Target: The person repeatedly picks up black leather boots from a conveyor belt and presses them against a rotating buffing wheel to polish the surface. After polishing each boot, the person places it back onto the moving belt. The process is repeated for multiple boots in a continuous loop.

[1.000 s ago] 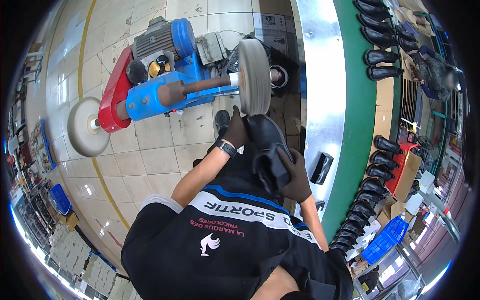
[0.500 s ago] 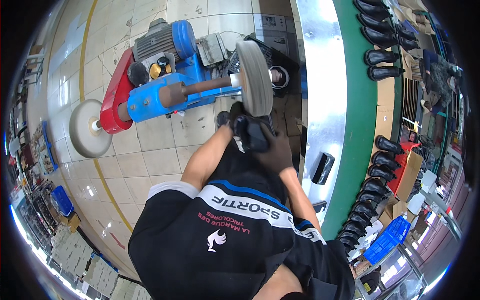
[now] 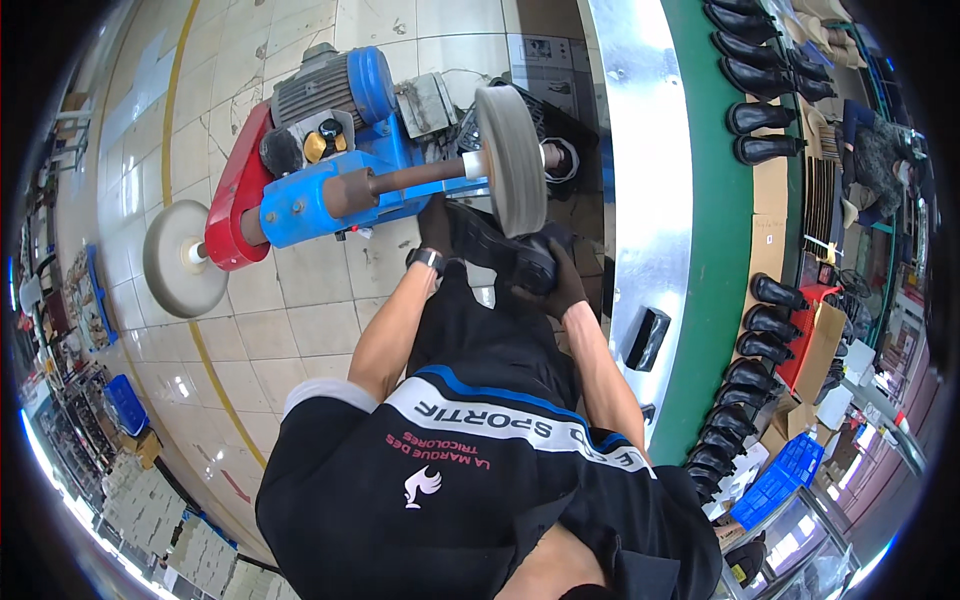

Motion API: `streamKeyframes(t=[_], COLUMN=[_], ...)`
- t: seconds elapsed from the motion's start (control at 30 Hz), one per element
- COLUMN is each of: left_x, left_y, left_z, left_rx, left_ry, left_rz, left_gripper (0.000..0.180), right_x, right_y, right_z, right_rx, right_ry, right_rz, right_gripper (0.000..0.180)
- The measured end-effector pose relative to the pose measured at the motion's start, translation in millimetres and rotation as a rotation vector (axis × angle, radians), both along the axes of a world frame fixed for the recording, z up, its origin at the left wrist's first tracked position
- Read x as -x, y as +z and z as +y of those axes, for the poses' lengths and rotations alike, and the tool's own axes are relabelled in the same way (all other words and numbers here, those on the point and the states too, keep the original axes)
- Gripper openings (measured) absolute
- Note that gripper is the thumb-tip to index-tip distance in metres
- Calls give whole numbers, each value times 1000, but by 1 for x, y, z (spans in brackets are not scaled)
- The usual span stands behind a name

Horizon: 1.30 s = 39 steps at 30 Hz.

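Observation:
A black shoe (image 3: pixel 483 240) lies crosswise between my hands, just under the near edge of a round grey buffing wheel (image 3: pixel 513 165). It looks as though it touches the wheel's lower rim, though the dark overlap makes this hard to tell. My left hand (image 3: pixel 436 226), in a dark glove with a watch at the wrist, is closed on the shoe's left end. Around its right end wraps my right hand (image 3: pixel 570 282), also dark-gloved. Most fingers blend into the black leather.
The wheel's shaft runs left to a blue machine body (image 3: pixel 315 198) with a motor (image 3: pixel 325 85), a red belt guard (image 3: pixel 238 190) and a second pale wheel (image 3: pixel 183 258). At right, a metal-edged green bench (image 3: pixel 715 240) carries rows of black shoes (image 3: pixel 764 117) and a black block (image 3: pixel 648 338).
The shoe has turned from a bunched position near my body to lie crosswise under the wheel. My left hand has moved left, widening the gap between my hands.

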State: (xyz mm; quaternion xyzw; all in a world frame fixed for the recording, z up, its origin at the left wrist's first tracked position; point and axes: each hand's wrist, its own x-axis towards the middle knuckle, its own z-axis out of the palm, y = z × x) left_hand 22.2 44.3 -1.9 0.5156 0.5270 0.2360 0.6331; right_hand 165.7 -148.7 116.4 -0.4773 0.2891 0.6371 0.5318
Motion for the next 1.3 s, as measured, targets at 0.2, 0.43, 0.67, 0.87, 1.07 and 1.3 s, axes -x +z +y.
streamKeyframes(t=[0.2, 0.43, 0.67, 0.87, 1.07, 1.3], left_x=[-11, -76, -117, -60, -5, -56], left_y=[130, 208, 232, 256, 159, 12], left_z=[-8, -19, -37, -75, -63, -19], left_rx=[-746, -1061, -1418, -1361, -395, 898], left_ry=[-166, -486, -1394, -1676, -393, -237], left_rz=[336, 115, -139, -714, 269, -273], left_gripper=[13, 18, 9, 18, 38, 41], right_x=[8, 54, 51, 44, 24, 28], right_y=[-9, 11, 25, 23, 50, -14], right_z=[-21, -18, -3, -20, -9, 23], right_rx=[78, -103, -456, -476, -281, -287], right_ry=[256, 174, 779, 343, -179, -279], right_rz=[-152, -248, -1239, -662, 192, 131], right_gripper=[56, 58, 43, 33, 36, 45])
